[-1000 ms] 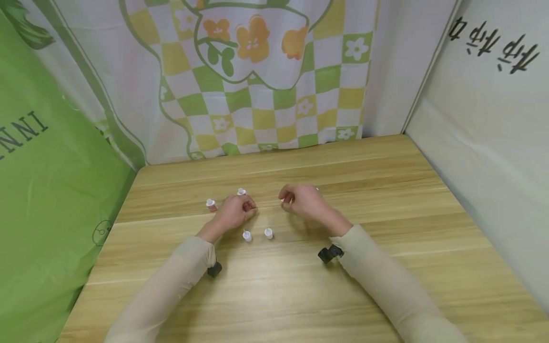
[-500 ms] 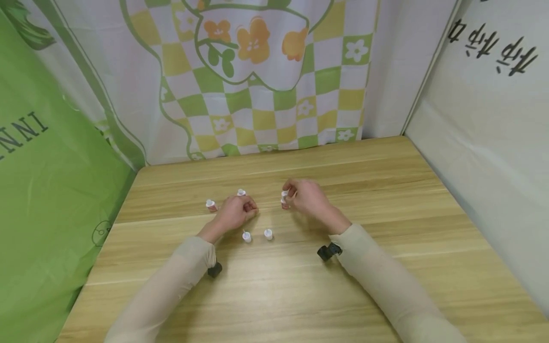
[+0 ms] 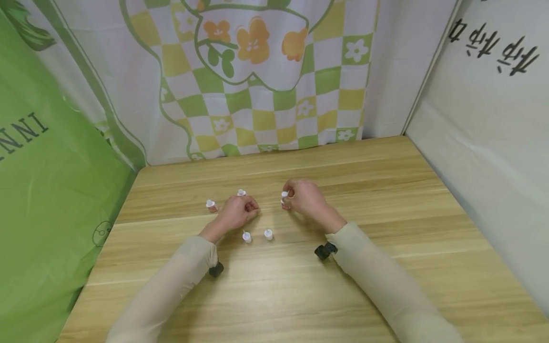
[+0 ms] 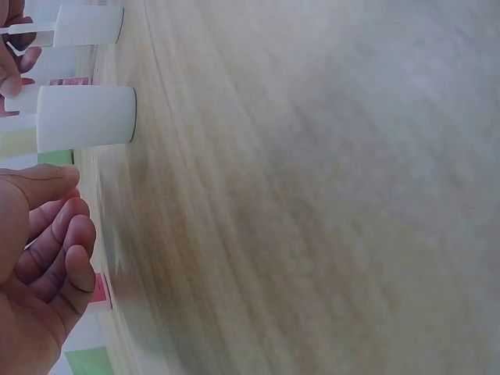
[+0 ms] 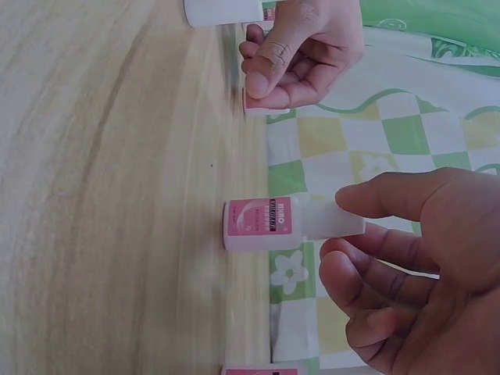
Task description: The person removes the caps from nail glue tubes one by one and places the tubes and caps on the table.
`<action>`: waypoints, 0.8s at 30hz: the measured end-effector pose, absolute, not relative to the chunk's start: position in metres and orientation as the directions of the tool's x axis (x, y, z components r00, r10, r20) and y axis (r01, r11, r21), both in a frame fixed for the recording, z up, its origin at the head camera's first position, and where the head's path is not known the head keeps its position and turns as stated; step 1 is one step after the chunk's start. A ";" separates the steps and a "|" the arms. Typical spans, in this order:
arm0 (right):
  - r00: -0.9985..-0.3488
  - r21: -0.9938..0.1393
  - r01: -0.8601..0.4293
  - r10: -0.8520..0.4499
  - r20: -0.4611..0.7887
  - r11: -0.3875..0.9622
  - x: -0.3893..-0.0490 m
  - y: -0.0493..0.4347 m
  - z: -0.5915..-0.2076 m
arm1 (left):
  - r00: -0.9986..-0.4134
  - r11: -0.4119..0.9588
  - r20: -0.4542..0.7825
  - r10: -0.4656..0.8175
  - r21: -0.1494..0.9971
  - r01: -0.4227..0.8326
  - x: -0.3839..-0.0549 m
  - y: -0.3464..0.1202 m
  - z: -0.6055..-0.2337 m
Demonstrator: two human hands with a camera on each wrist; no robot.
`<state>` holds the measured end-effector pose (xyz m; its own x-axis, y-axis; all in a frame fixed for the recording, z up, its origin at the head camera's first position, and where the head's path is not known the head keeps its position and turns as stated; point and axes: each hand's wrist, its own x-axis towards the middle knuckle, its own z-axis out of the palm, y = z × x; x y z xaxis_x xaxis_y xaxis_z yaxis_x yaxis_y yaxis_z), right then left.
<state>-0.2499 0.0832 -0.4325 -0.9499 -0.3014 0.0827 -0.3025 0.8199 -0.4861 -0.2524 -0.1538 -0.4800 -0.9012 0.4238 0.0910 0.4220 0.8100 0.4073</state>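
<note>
My right hand (image 3: 306, 196) pinches the pale top of a small nail glue bottle (image 3: 284, 202) between thumb and fingers. In the right wrist view this bottle (image 5: 262, 223) has a pink label and stands with its base at the table. My left hand (image 3: 235, 211) rests near the table with loosely curled fingers, holding nothing. Behind it stands a second bottle (image 3: 241, 192), partly hidden, and a third bottle (image 3: 211, 205) is to its left. Two white caps (image 3: 268, 234) stand in front of the hands; the nearer-left cap (image 3: 247, 237) has a thin stem pointing up.
The wooden table (image 3: 274, 295) meets a checked curtain (image 3: 266, 114) at the back. A green sheet (image 3: 51, 200) hangs at the left, a white one (image 3: 484, 143) at the right. Another pink-labelled bottle (image 5: 262, 371) shows at the right wrist view's bottom edge.
My right hand has risen slightly and shifted back, so the bottle under its fingers now shows. A small object visible behind that hand one second ago is hidden. My left hand has hardly moved.
</note>
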 end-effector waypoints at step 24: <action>-0.947 -0.488 -0.292 -0.319 0.029 0.822 -0.247 0.058 -0.427 | -0.892 0.782 0.109 0.438 0.443 0.438 -0.253 -0.153 -0.484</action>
